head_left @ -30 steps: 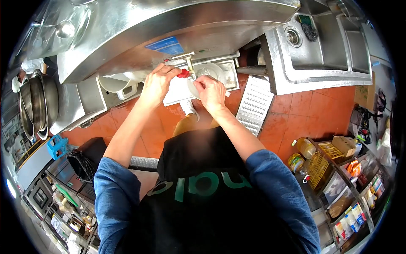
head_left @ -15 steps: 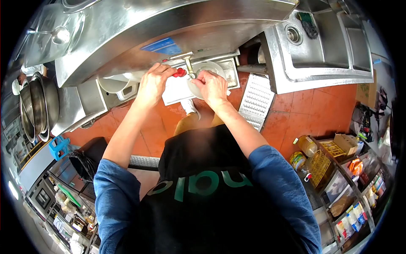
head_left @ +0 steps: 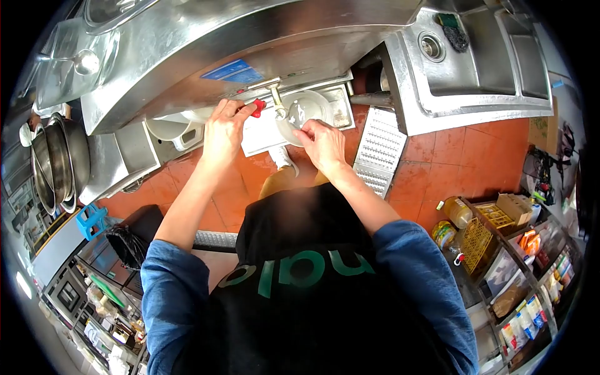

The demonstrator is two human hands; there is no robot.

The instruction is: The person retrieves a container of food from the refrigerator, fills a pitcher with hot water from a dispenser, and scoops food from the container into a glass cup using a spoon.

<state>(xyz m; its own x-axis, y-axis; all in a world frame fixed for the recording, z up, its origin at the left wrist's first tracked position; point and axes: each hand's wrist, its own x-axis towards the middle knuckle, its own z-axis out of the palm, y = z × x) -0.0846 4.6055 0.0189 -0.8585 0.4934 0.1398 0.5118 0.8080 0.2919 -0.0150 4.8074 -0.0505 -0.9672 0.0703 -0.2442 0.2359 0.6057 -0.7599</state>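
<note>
My left hand [head_left: 224,130] has its thumb and fingers closed on a red tap handle [head_left: 258,107]. Beside that handle, a brass tap [head_left: 275,99] sticks out from the front of the steel counter. Under the spout sits a pale round bowl [head_left: 317,107], with bright glints inside it. My right hand [head_left: 324,145] pinches at the bowl's near rim, thumb and forefinger together; the fingertips partly cover the edge. A white board or tray [head_left: 255,139] lies below the tap, left of the bowl.
A steel sink [head_left: 447,78] with a scrubber [head_left: 453,31] stands at right. Perforated metal sheet [head_left: 379,147] rests over the red tiled floor [head_left: 431,162]. Stacked steel bowls [head_left: 59,159] are at far left, a shelf of packets [head_left: 519,325] at lower right.
My right hand has moved from beside the tap spout down to the bowl's near edge, uncovering the bowl's inside. My left hand stays at the red handle.
</note>
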